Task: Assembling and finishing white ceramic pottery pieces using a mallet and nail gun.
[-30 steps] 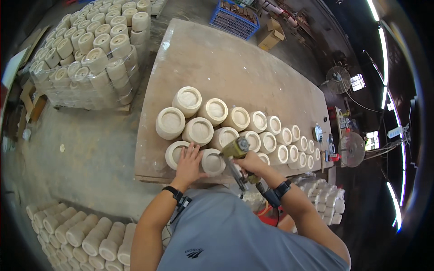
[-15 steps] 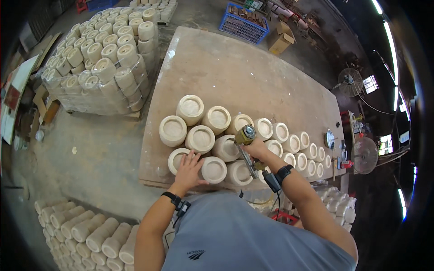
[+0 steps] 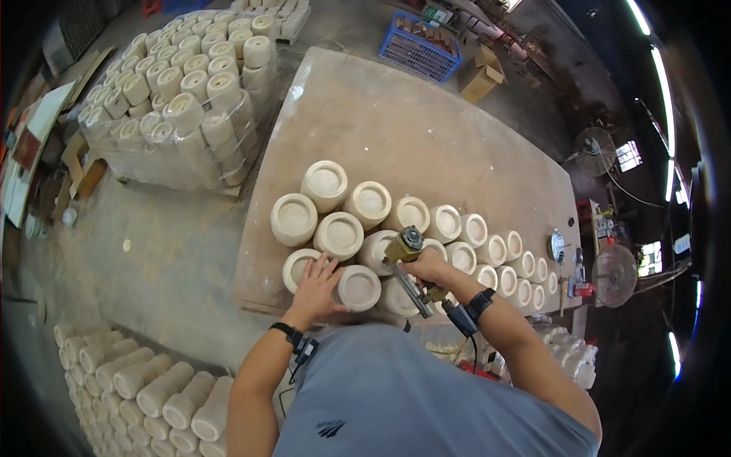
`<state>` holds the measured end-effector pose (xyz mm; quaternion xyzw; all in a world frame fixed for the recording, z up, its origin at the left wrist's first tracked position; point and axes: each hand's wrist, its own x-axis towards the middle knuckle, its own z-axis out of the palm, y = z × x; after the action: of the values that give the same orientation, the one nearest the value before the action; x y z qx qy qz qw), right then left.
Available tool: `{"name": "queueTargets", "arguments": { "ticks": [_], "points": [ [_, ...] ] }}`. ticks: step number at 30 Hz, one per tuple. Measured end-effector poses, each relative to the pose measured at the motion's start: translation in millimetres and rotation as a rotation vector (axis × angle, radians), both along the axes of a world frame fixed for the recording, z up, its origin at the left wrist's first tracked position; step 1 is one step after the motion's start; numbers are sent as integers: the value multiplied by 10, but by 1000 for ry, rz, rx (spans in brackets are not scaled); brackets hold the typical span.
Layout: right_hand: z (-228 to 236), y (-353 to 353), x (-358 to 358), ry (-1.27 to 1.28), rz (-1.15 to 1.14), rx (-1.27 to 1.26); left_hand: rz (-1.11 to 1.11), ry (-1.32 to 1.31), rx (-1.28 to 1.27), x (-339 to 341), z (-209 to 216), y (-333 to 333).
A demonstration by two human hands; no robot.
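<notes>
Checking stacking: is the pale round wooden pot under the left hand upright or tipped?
Upright: the pale round wooden pot shows its circular top to the camera; left hand rests on it.

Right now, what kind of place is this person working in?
Probably a pottery or ceramics workshop: rows of pale unglazed pots on a big wooden table, more stacked on the floor, standing fans.

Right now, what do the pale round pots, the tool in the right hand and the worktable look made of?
Pale cream round pots: probably unglazed clay or plaster; matte, chalky, uniform colour, no shine.
Brass-coloured handheld tool in the right hand: metal body, judging by its yellowish sheen; dark hose or cable at its rear.
Large tan worktable: likely wooden board, dusty and stained; grain not clear.
</notes>
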<state>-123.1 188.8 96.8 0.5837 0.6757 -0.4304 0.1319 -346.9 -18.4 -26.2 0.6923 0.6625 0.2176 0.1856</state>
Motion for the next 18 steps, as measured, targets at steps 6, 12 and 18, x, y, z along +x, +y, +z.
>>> {"name": "queueTargets", "arguments": {
  "ticks": [6, 12, 18],
  "points": [
    [29, 449, 194, 212, -209, 55, 32, -124, 30, -66, 66, -335],
    [-141, 1240, 257, 186, -321, 166, 374, -38, -13, -311, -29, -887],
    [-284, 1462, 205, 61, -252, 115, 464, -135, -135, -300, -76, -870]
  ]
}}
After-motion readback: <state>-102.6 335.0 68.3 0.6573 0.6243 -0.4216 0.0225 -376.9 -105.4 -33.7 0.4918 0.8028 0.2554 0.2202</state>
